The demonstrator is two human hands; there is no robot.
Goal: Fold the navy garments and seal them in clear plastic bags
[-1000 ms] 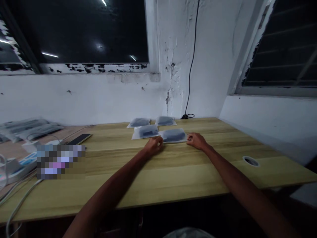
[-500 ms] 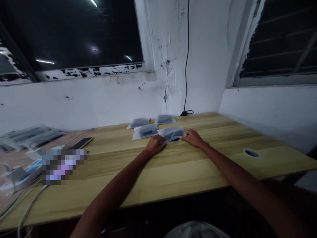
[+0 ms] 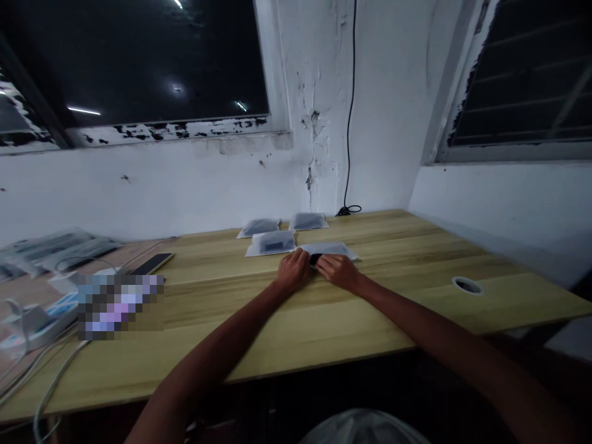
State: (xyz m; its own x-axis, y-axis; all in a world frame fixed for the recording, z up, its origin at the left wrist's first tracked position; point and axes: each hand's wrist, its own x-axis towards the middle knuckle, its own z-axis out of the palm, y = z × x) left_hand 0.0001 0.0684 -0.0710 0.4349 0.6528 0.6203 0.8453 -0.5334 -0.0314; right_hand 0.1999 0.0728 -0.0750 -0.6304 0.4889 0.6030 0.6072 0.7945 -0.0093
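Observation:
My left hand (image 3: 295, 269) is closed at the near left edge of a frosted plastic bag (image 3: 335, 248). Beside it, my right hand (image 3: 340, 271) is closed at the bag's near edge, knuckles up. A small black item (image 3: 316, 259) shows between the fingers of both hands; its kind cannot be made out, nor how far it sits inside the bag. Just left of this bag lies another frosted bag (image 3: 272, 242) with a dark item inside. Two similar bags, one at back left (image 3: 259, 227) and one at back right (image 3: 308, 221), lie nearer the wall.
On the left are a phone (image 3: 152, 264), a power strip (image 3: 44, 330) with chargers and cables, and a pile of wrapped items (image 3: 55, 251). A black cable (image 3: 350, 123) hangs down the wall. The wooden table (image 3: 393, 308) has a round cable hole (image 3: 468, 285) at right.
My right hand has moved left and nearer to me, from the bag's right end to beside my left hand. The black item now shows between the hands.

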